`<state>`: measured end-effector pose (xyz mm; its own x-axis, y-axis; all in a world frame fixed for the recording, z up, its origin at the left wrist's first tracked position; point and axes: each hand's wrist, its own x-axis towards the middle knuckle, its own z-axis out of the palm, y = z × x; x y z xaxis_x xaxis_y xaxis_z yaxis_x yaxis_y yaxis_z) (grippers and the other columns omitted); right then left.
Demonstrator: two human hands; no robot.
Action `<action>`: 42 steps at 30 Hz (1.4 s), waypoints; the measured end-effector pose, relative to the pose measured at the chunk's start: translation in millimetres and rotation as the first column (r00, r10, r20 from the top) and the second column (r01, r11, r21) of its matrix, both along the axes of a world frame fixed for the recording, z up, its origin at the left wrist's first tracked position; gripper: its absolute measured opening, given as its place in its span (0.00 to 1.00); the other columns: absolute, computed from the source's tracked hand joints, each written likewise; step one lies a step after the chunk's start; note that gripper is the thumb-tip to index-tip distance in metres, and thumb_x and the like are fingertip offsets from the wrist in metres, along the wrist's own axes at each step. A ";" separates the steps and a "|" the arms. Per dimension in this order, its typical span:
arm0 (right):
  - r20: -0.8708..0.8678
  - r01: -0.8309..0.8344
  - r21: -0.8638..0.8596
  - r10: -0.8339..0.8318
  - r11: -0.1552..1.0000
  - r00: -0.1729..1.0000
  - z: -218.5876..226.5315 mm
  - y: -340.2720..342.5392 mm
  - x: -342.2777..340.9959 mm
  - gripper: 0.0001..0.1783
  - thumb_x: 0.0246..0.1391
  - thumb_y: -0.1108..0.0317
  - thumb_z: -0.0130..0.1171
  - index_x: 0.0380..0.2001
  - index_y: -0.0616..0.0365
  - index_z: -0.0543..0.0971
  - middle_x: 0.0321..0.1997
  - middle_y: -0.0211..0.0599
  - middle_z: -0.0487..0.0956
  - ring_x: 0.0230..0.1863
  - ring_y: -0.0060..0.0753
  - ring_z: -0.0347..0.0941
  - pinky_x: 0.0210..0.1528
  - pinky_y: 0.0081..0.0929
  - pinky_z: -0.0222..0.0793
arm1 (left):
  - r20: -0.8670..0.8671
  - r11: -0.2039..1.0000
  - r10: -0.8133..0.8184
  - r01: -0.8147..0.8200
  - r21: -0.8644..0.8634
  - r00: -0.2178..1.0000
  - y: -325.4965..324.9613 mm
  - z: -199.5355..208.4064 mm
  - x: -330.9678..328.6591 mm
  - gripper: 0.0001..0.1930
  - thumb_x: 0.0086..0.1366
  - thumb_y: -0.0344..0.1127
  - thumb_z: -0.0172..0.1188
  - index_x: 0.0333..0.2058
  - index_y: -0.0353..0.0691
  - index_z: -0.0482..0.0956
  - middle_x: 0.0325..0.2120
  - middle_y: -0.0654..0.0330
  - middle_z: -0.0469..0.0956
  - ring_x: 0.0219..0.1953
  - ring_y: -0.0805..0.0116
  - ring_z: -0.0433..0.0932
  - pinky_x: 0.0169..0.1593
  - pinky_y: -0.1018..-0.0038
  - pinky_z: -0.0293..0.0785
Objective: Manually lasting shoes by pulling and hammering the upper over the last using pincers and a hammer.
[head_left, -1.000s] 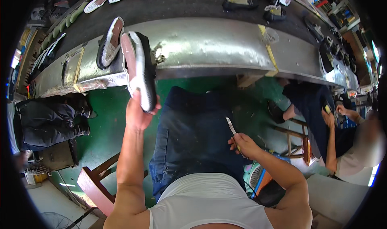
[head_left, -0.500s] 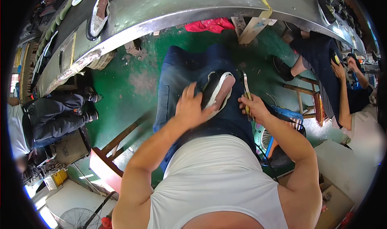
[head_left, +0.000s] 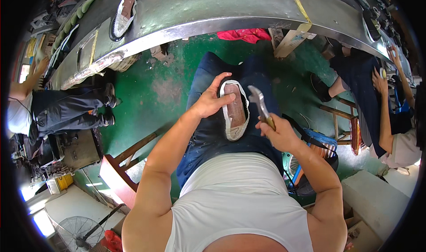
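Observation:
A shoe upper on a last (head_left: 235, 110) lies sole side up over my thighs. Its brown insole faces me, framed by a white turned-in edge, with black along its sides. My left hand (head_left: 214, 97) grips it around its far left side, thumb pressed on the insole and forefinger along the far end. Just right of the shoe, my right hand (head_left: 279, 132) is closed round the yellowish handle of lasting pincers (head_left: 259, 102). Their metal head points away from me, toward the shoe's right side, and does not touch it.
A metal-topped workbench (head_left: 213, 12) curves across the far side, with another lasted shoe (head_left: 124, 16) on it. Co-workers sit at left (head_left: 66, 105) and right (head_left: 361, 92). A wooden stool (head_left: 120, 172) stands to my left, a floor fan (head_left: 80, 234) at lower left.
The shoe has turned from a slant to nearly straight. My left hand has gone from lying loosely over its near left side to gripping its far end. The pincers have tilted toward the shoe.

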<state>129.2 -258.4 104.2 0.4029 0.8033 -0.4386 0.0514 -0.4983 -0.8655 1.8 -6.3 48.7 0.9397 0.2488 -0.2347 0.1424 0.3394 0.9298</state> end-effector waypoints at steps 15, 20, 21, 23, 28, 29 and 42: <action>-0.616 -0.073 -0.114 -0.013 0.991 0.788 -1.2 48.3 -7.6 0.12 0.64 0.63 0.55 0.39 0.64 0.75 0.32 0.40 0.80 0.31 0.34 0.78 0.37 0.31 0.73 | -0.039 0.864 0.129 -0.093 0.495 0.991 -4.0 -6.5 -18.3 0.24 0.73 0.42 0.55 0.64 0.43 0.65 0.48 0.59 0.75 0.53 0.71 0.71 0.59 0.72 0.66; 0.451 -0.386 -0.026 0.356 0.922 0.819 -34.9 58.6 7.7 0.10 0.62 0.68 0.54 0.39 0.65 0.73 0.36 0.59 0.78 0.36 0.64 0.75 0.38 0.47 0.72 | 0.032 0.853 0.242 -0.229 0.469 0.970 0.5 -27.3 -24.1 0.24 0.70 0.38 0.59 0.62 0.42 0.68 0.49 0.58 0.76 0.51 0.70 0.74 0.57 0.72 0.70; 0.548 -0.370 0.040 0.289 0.928 0.785 -45.8 63.4 9.9 0.10 0.62 0.67 0.55 0.39 0.65 0.73 0.36 0.58 0.78 0.37 0.62 0.76 0.39 0.48 0.72 | 0.033 0.852 0.248 -0.234 0.468 0.968 3.5 -35.2 -25.0 0.24 0.70 0.38 0.59 0.62 0.42 0.68 0.49 0.58 0.76 0.51 0.70 0.74 0.57 0.72 0.70; 0.683 -0.348 0.175 0.141 0.921 0.717 -71.4 71.1 11.8 0.12 0.60 0.67 0.56 0.42 0.64 0.74 0.40 0.55 0.79 0.40 0.59 0.77 0.40 0.49 0.73 | 0.039 0.930 0.260 -0.261 0.260 0.965 11.6 -43.2 -23.9 0.25 0.68 0.34 0.61 0.62 0.44 0.69 0.49 0.61 0.76 0.49 0.72 0.74 0.54 0.74 0.71; 0.649 -0.321 0.117 0.173 0.940 0.741 -69.7 62.9 10.6 0.13 0.60 0.66 0.57 0.42 0.64 0.74 0.40 0.54 0.79 0.41 0.59 0.77 0.42 0.48 0.73 | -0.079 0.997 0.028 -0.033 -0.070 0.997 35.5 -15.5 -31.2 0.29 0.66 0.33 0.62 0.65 0.46 0.65 0.51 0.63 0.74 0.51 0.74 0.72 0.54 0.75 0.71; 0.590 -0.328 0.081 0.220 0.941 0.777 -59.4 61.4 9.5 0.13 0.60 0.65 0.58 0.42 0.64 0.74 0.40 0.53 0.79 0.40 0.60 0.76 0.43 0.47 0.73 | -0.125 0.990 -0.080 0.064 -0.128 0.989 37.6 -8.5 -33.6 0.30 0.66 0.34 0.62 0.66 0.46 0.64 0.51 0.64 0.73 0.53 0.74 0.71 0.55 0.75 0.70; -0.424 0.097 -0.053 -0.110 0.994 0.899 -20.9 -4.4 -21.2 0.32 0.65 0.39 0.48 0.43 0.60 0.79 0.43 0.43 0.80 0.41 0.44 0.79 0.40 0.37 0.74 | 0.248 0.504 0.047 -0.237 0.830 0.968 -17.6 56.6 -23.1 0.40 0.57 0.26 0.67 0.67 0.39 0.58 0.62 0.46 0.68 0.61 0.51 0.72 0.62 0.65 0.67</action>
<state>108.0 -262.8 83.3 0.2525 0.7510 -0.6101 -0.3722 -0.5067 -0.7777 -21.3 -23.9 105.4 0.8703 0.3724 0.3223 -0.0224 -0.6238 0.7813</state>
